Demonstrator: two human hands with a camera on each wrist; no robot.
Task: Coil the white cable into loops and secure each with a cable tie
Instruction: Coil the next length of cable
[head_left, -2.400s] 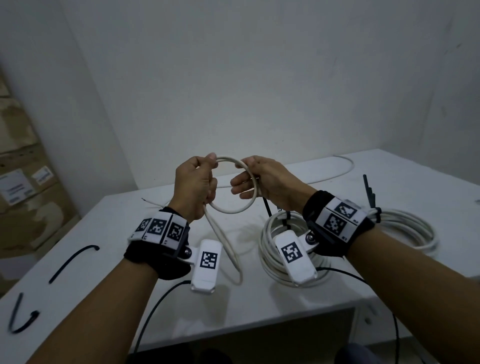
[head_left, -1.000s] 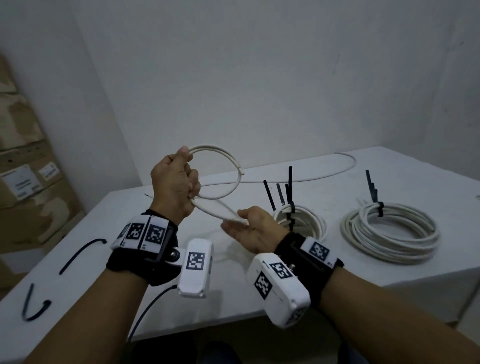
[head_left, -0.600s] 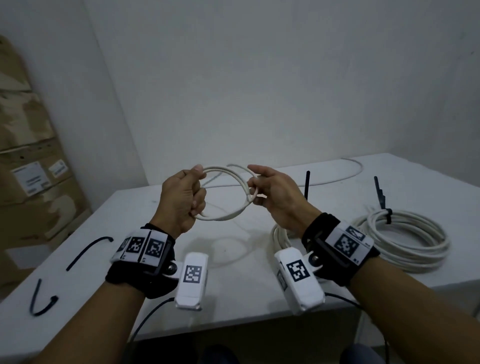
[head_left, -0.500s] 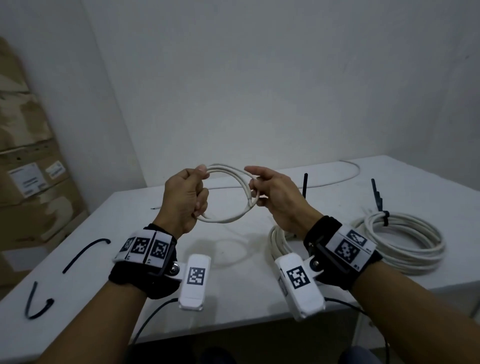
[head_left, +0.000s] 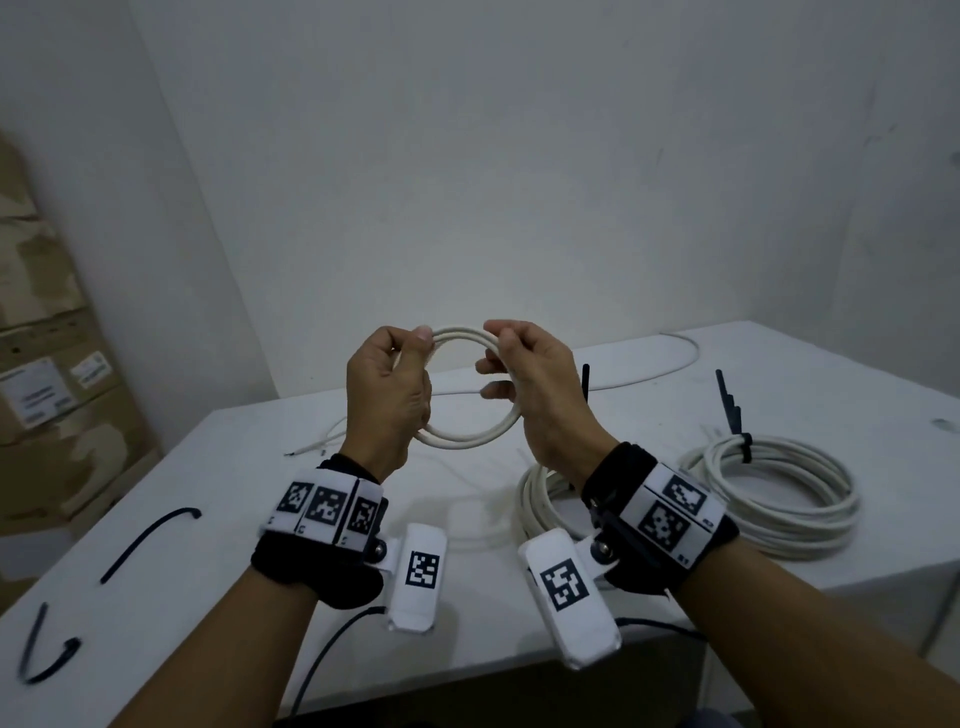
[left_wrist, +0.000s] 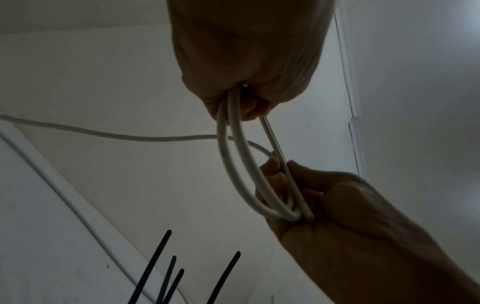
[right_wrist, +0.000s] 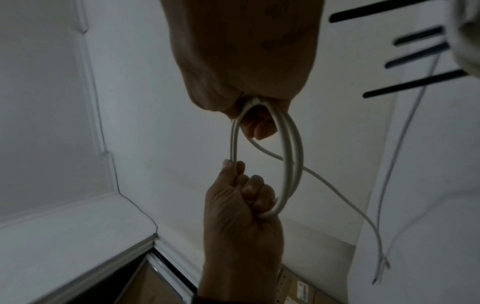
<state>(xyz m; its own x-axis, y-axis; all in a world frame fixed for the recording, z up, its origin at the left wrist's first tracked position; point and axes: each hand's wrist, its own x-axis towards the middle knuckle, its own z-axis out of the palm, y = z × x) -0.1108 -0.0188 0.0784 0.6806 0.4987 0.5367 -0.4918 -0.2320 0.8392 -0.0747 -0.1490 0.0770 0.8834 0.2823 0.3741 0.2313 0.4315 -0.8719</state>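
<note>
A small coil of white cable (head_left: 467, 440), about two turns, is held up above the table between both hands. My left hand (head_left: 410, 353) grips its left side with the thumb on top. My right hand (head_left: 498, 358) holds the right side, fingers curled round the strands. The left wrist view shows the loop (left_wrist: 233, 164) running from my left hand (left_wrist: 246, 98) to my right hand (left_wrist: 298, 195). In the right wrist view the cable (right_wrist: 293, 154) leaves my right hand (right_wrist: 254, 115), and a loose tail (right_wrist: 337, 191) trails away. The rest of the cable (head_left: 649, 376) lies along the far table.
Two tied white coils lie on the white table (head_left: 857, 395): one at right (head_left: 779, 493) with an upright black tie (head_left: 732, 415), one (head_left: 540, 504) partly hidden behind my right wrist. Loose black ties (head_left: 150, 543) (head_left: 47, 649) lie at left. Cardboard boxes (head_left: 47, 415) stand beyond the left edge.
My right hand fetched cable from low on the table, brought it up to the coil as another turn, and now curls round the right side. Both hands sit slightly higher.
</note>
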